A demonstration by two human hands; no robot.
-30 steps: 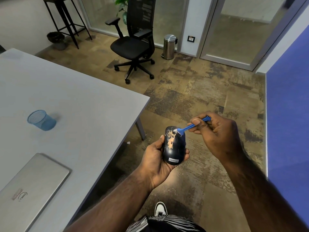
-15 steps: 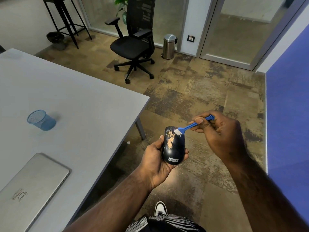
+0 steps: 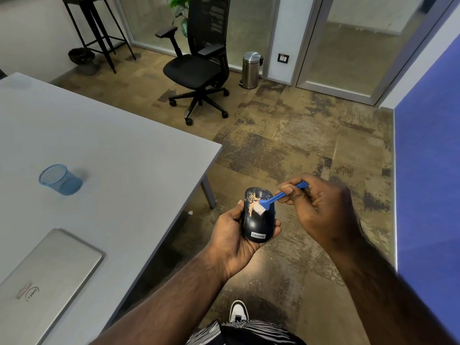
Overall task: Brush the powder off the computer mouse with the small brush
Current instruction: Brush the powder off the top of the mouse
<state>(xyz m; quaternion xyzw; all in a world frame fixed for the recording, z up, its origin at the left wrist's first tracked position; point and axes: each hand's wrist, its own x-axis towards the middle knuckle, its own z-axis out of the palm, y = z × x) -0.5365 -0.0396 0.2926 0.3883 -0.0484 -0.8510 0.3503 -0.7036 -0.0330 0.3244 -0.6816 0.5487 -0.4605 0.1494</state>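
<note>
A dark computer mouse [image 3: 257,224] with a white label lies in the palm of my left hand [image 3: 232,236], held over the floor beside the table. Tan powder [image 3: 251,202] covers its upper left part. My right hand [image 3: 321,210] pinches the blue handle of a small brush [image 3: 272,199]. The brush's white bristles rest on the middle of the mouse, at the edge of the powder patch.
A grey table [image 3: 104,155] stands to the left, with a blue mesh cup [image 3: 59,180] and a closed silver laptop [image 3: 44,277] on it. Farther off are a black office chair [image 3: 201,68], a steel bin [image 3: 251,69] and a stool [image 3: 97,28]. A blue wall [image 3: 430,170] is close on the right.
The brush head has swept down from the top edge of the mouse to its middle, and my right hand has moved slightly left and down with it. The mouse stays put.
</note>
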